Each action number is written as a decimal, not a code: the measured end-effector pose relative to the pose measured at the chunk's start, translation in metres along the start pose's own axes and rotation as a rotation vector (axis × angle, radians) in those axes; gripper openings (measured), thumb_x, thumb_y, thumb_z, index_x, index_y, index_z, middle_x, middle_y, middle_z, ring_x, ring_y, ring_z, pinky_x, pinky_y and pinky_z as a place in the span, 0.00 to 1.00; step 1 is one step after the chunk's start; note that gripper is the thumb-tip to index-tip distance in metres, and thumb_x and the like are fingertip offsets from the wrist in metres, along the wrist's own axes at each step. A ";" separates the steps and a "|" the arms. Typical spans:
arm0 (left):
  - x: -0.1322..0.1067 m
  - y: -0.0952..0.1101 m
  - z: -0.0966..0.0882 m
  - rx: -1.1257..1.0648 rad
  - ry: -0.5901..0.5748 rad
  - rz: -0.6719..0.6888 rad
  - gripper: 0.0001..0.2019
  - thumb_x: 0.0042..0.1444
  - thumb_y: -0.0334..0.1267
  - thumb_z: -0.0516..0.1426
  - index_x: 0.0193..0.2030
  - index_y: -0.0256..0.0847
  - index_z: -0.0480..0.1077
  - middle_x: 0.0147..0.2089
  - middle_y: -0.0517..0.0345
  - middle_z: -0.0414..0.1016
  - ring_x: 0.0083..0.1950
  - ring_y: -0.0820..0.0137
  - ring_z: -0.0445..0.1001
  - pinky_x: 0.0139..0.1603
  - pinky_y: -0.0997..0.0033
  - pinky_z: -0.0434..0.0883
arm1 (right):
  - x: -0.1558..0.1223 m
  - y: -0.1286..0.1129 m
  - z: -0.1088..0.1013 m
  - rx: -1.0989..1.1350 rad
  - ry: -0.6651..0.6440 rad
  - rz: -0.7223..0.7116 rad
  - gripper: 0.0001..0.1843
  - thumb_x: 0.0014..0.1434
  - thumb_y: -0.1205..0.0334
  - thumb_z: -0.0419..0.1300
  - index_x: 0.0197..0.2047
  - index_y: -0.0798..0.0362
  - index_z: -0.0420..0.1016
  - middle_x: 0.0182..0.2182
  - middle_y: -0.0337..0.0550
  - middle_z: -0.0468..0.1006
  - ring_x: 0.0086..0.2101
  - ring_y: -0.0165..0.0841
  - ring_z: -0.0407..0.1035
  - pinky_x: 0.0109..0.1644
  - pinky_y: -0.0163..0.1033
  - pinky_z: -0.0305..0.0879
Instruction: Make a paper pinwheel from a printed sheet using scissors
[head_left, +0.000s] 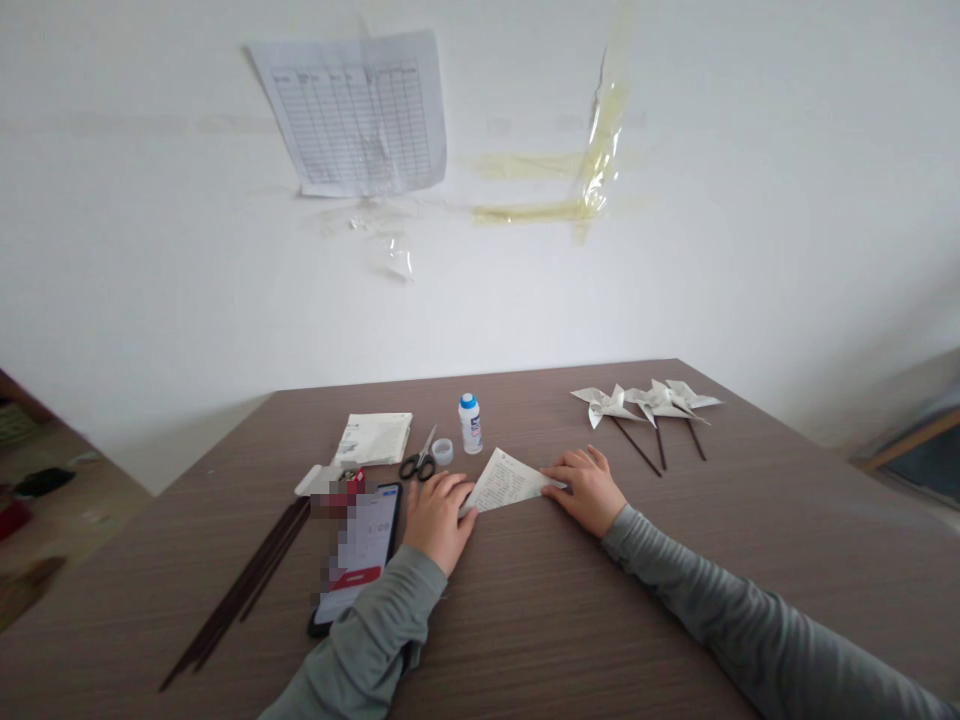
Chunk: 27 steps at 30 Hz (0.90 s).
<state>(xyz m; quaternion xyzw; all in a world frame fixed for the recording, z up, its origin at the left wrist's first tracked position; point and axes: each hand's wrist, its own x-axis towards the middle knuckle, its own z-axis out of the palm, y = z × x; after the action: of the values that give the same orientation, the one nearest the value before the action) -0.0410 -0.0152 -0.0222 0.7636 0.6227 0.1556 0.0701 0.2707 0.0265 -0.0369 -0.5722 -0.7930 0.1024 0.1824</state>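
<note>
A sheet of printed paper [510, 482], folded into a triangle, lies on the brown table between my hands. My left hand [439, 515] pinches its left corner, with the thumb at the lower edge. At the right corner, my right hand [589, 488] grips the paper between thumb and fingers. Just behind the triangle stands a white glue bottle [471, 428] with a blue cap. Black-handled scissors [418, 463] and a small clear round cup [442, 452] are close to my left fingertips.
Paper pinwheels [656, 402] on dark sticks lie at the back right. At left are a paper stack [375, 438], a small red box [349, 487], a phone [360, 560] beside my left forearm, and several dark sticks [244, 590]. A white wall [510, 320] borders the table's [562, 620] back edge.
</note>
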 end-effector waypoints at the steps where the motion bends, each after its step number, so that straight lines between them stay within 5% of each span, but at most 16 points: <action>1: 0.000 0.000 -0.001 -0.004 0.003 -0.003 0.23 0.79 0.33 0.65 0.74 0.49 0.93 0.82 0.41 0.91 0.89 0.36 0.81 0.95 0.17 0.69 | 0.000 0.000 0.000 0.006 -0.001 0.000 0.20 0.80 0.60 0.72 0.67 0.38 1.00 0.62 0.54 0.97 0.70 0.60 0.86 0.95 0.80 0.56; 12: 0.004 0.003 -0.004 -0.072 0.058 0.009 0.15 0.71 0.27 0.69 0.57 0.49 0.93 0.75 0.45 0.95 0.85 0.39 0.85 0.94 0.22 0.71 | 0.002 0.008 0.003 0.036 0.041 -0.013 0.08 0.78 0.60 0.73 0.52 0.39 0.96 0.55 0.48 0.98 0.66 0.58 0.88 0.95 0.85 0.52; 18: 0.005 0.001 -0.003 -0.126 0.010 0.027 0.17 0.70 0.24 0.68 0.57 0.48 0.92 0.76 0.48 0.96 0.85 0.44 0.85 0.94 0.28 0.73 | 0.003 0.011 -0.004 0.060 0.027 0.001 0.07 0.76 0.61 0.74 0.49 0.40 0.97 0.56 0.48 1.00 0.66 0.57 0.90 0.95 0.86 0.49; 23: 0.006 -0.004 -0.001 -0.145 -0.022 0.040 0.18 0.75 0.29 0.68 0.63 0.50 0.95 0.79 0.47 0.94 0.87 0.41 0.84 0.94 0.20 0.72 | 0.002 0.018 -0.011 0.130 -0.013 -0.030 0.09 0.73 0.63 0.75 0.46 0.39 0.98 0.56 0.47 1.01 0.71 0.61 0.90 0.95 0.93 0.41; 27: 0.009 -0.007 -0.003 -0.145 -0.015 0.022 0.15 0.82 0.37 0.67 0.57 0.52 0.99 0.78 0.47 0.94 0.88 0.38 0.84 0.94 0.19 0.73 | 0.001 0.021 -0.016 0.168 -0.044 -0.059 0.09 0.73 0.60 0.74 0.42 0.38 0.98 0.56 0.48 1.01 0.72 0.64 0.89 0.94 0.97 0.37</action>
<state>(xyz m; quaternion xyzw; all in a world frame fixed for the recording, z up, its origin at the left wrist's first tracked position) -0.0470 -0.0050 -0.0198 0.7646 0.6006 0.1953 0.1285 0.2949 0.0331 -0.0300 -0.5287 -0.8021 0.1757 0.2151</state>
